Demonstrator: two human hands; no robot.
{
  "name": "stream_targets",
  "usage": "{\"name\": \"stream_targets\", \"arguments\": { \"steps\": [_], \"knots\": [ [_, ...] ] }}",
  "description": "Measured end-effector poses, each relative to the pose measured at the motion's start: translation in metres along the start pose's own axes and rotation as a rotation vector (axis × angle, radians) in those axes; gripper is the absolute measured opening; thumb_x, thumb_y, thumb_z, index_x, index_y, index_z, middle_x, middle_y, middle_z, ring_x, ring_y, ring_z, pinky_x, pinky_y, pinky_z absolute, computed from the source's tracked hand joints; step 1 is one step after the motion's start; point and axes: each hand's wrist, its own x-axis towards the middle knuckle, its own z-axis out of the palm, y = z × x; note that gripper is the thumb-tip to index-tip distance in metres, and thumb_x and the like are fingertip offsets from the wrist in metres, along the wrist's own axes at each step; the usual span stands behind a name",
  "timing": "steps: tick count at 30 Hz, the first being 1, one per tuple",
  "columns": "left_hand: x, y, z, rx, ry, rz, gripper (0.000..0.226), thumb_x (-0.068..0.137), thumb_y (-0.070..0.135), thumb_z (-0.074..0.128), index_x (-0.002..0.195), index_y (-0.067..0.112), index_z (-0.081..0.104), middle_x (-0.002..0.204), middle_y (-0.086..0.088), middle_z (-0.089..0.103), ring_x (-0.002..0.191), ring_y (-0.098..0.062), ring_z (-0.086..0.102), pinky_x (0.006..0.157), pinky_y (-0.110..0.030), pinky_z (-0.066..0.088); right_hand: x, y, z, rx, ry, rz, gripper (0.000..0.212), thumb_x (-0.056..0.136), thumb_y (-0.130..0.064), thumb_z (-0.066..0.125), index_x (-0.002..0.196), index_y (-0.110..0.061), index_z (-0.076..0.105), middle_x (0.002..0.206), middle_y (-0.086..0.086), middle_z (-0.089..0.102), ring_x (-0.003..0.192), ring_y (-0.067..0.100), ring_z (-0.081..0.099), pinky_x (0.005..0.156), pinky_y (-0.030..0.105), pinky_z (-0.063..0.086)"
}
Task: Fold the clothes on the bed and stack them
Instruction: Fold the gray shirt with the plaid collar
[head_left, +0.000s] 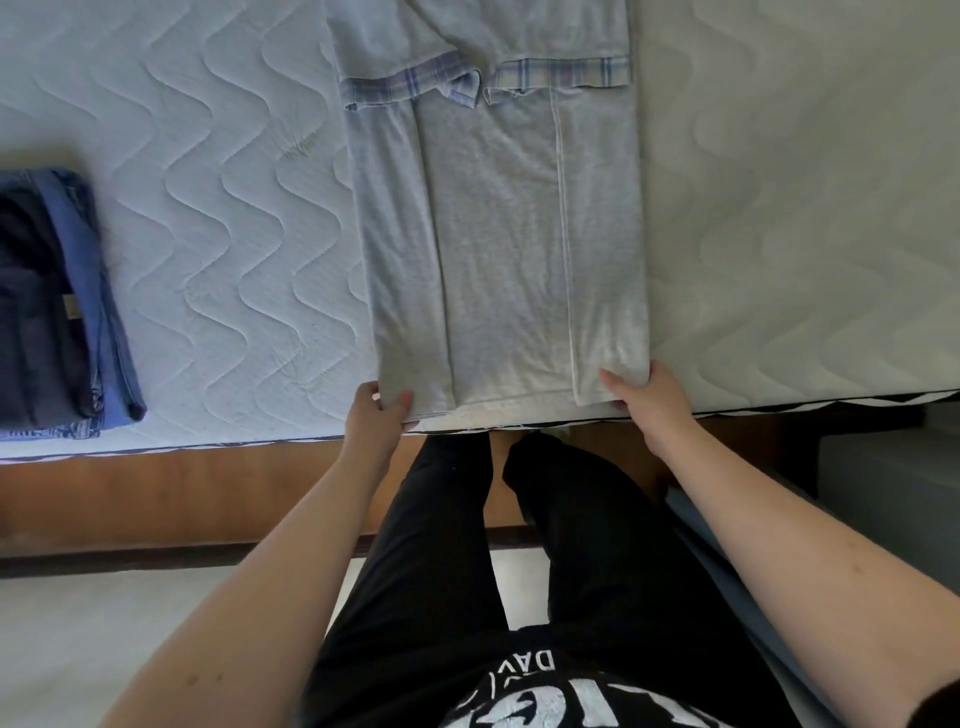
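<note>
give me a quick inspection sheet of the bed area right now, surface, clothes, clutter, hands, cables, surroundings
surface: white quilted mattress with a wavy stitch pattern, its near edge running along the person's side
job's things: grey knit shirt with plaid-trimmed sleeves lies flat, both sides folded inward into a long strip, hem at the mattress edge; stack of folded dark navy and blue denim clothes sits apart, at the left
clutter: nothing seen
hands: left hand pinches the hem's left corner, thumb on top; right hand grips the hem's right corner, fingers on the cloth
cables: nothing seen
surroundings: brown wooden bed frame below the mattress, pale floor beneath
</note>
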Motion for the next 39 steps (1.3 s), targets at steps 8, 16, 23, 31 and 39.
{"name": "stream_targets", "arguments": {
  "steps": [8,16,23,31,39],
  "knots": [
    [-0.016,-0.017,-0.005,0.161,0.132,0.115,0.012,0.089,0.032,0.066,0.086,0.026,0.056,0.079,0.005,0.067,0.062,-0.005,0.064,0.057,-0.026,0.043,-0.007,0.023,-0.009,0.107,0.072,0.008,0.015,0.086,-0.020,0.073,0.098,-0.018,0.064,0.104,0.008,0.070,0.078,0.015,0.069,0.060,0.023,0.056],
    [-0.036,-0.028,-0.005,0.304,0.082,0.273,0.046,0.084,0.009,0.058,0.116,0.038,0.042,0.105,0.009,0.054,0.077,-0.009,0.060,0.064,-0.026,0.044,-0.022,0.045,-0.019,-0.624,0.099,-0.653,0.056,0.084,0.000,0.059,0.135,-0.013,0.038,0.138,0.012,0.036,0.120,0.015,0.040,0.095,0.008,0.031],
    [-0.030,-0.031,-0.014,0.610,0.023,0.349,0.056,0.081,-0.002,0.051,0.127,0.029,0.054,0.120,0.005,0.053,0.107,-0.018,0.054,0.092,-0.037,0.045,-0.018,0.043,-0.028,-1.120,0.003,-0.700,0.061,0.077,0.018,0.051,0.133,-0.007,0.050,0.149,0.025,0.028,0.128,0.044,0.042,0.104,0.049,0.042],
    [-0.015,-0.015,-0.018,1.063,0.114,0.631,0.040,0.075,0.002,0.068,0.112,0.015,0.065,0.112,-0.008,0.057,0.106,-0.030,0.052,0.097,-0.040,0.035,-0.002,0.033,-0.028,-1.310,0.144,-0.869,0.058,0.066,0.007,0.073,0.120,-0.013,0.064,0.129,0.020,0.051,0.104,0.041,0.055,0.088,0.048,0.043],
    [-0.020,-0.007,0.006,1.682,-0.036,1.035,0.068,0.068,0.011,0.069,0.130,0.015,0.041,0.127,-0.009,0.053,0.111,-0.031,0.053,0.097,-0.046,0.043,0.000,0.026,-0.009,-1.618,0.073,-1.243,0.053,0.082,-0.006,0.048,0.135,-0.007,0.052,0.125,0.013,0.059,0.108,0.033,0.058,0.100,0.046,0.042]
  ]
}}
